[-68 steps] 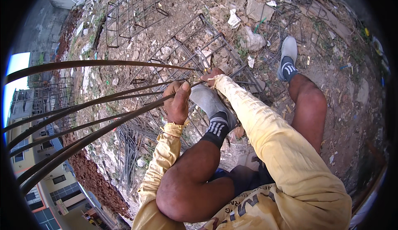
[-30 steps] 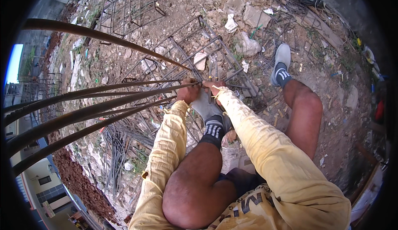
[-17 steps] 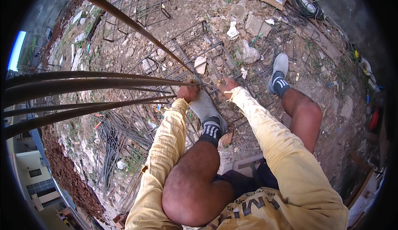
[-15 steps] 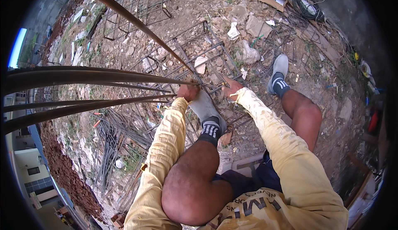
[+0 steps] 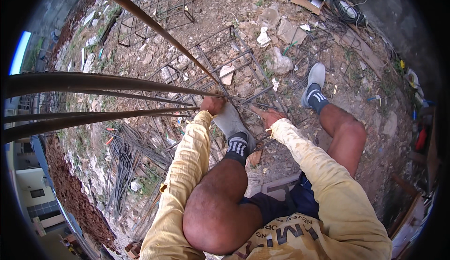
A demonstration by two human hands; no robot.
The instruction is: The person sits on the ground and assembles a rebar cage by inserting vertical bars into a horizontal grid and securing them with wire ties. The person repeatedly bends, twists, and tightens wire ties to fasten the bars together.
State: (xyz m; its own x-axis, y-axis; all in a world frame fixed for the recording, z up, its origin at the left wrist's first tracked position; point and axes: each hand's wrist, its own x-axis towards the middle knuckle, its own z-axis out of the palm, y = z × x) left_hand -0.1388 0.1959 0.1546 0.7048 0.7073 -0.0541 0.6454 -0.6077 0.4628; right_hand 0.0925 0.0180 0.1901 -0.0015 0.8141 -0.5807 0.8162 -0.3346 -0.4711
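Observation:
My left hand point(image 5: 213, 104) is closed at the ends of several long rusty steel bars point(image 5: 117, 83), beside my grey shoe point(image 5: 231, 120). Its fingers are partly hidden by the bars. My right hand point(image 5: 273, 117) is a little to the right, its fingers curled. Something slim points from it toward the joint near my left hand, but its kind is too small to tell. Under and beyond both hands lies a rebar cage point(image 5: 241, 54) of thin crossed bars. Another rusty bar point(image 5: 150, 21) slants from the top left down to the joint by my left hand.
A second rebar cage point(image 5: 164, 7) lies farther off. Cut rods point(image 5: 124, 166) are piled at left. Broken stones point(image 5: 280, 62) and litter cover the ground. A cardboard box point(image 5: 307, 0) and a coil of dark cable point(image 5: 346, 9) are at the far right, near a wall.
My right hand has moved right and toward me, away from the joint, and has turned. The bars at left have shifted slightly. My left hand stays in place.

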